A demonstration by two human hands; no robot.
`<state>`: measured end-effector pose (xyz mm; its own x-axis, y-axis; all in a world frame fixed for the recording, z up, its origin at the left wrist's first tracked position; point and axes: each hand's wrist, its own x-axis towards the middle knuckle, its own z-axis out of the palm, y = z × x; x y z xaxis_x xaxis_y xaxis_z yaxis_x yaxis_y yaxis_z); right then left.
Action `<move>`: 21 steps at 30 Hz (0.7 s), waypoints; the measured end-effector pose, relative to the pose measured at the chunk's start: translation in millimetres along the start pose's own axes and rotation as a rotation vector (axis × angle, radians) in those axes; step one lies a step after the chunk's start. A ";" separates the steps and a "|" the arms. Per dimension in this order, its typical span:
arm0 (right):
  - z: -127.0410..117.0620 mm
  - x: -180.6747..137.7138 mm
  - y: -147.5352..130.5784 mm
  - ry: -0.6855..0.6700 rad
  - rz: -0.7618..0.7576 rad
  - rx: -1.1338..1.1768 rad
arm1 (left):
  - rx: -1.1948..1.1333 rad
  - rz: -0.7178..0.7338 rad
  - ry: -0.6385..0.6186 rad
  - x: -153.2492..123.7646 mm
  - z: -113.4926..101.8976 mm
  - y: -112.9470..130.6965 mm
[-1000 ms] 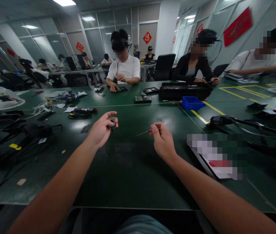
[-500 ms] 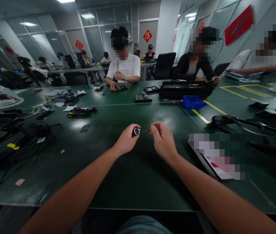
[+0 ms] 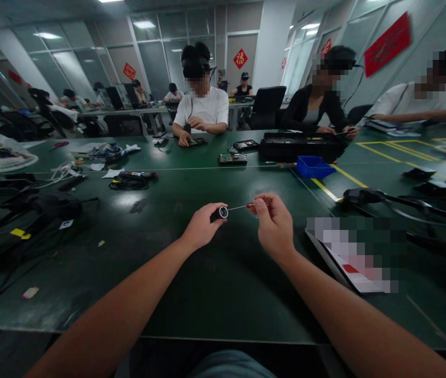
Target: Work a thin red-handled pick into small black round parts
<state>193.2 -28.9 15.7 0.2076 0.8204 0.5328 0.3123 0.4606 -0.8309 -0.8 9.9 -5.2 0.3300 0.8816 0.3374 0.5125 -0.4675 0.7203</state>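
Observation:
Above the green tabletop, my left hand [image 3: 200, 227] is closed around a short black cylinder [image 3: 215, 214] whose silver-ringed round end faces me. It may be a small flashlight or a lens; I cannot tell. My right hand [image 3: 277, 227] pinches a screwdriver by its reddish see-through handle [image 3: 250, 205]. The thin metal shaft [image 3: 238, 208] points left, its end at the cylinder's rim. Whether the tip touches the cylinder or passes behind it is unclear. My right fingers cover part of the handle.
A pixelated tablet-like slab [image 3: 349, 262] lies by my right forearm. Black straps and cables [image 3: 41, 220] spread at left, with a coiled black cable [image 3: 130, 181] farther in. Beyond are a blue bin [image 3: 314, 167], a circuit board [image 3: 232, 158] and co-workers seated across the table.
My right hand has moved right, away from the cylinder, and more of the screwdriver's shaft shows. The left hand stays nearly in place with the cylinder.

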 end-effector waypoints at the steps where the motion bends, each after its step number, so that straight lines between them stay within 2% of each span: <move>1: 0.2 0.0 0.8 -0.017 -0.003 -0.003 | -0.002 0.012 -0.003 -0.2 0.1 0.0; 17: -0.3 3.0 0.0 -0.020 0.024 -0.101 | 0.014 0.020 -0.022 -1.9 -1.7 0.7; 21: -1.6 4.5 -2.7 -0.008 0.020 -0.218 | 0.028 0.020 -0.003 -1.6 -3.2 0.1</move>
<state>194.8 -27.0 20.6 0.2086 0.8316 0.5148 0.5019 0.3608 -0.7861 -3.8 8.7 -3.8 0.3427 0.8720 0.3495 0.5280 -0.4865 0.6961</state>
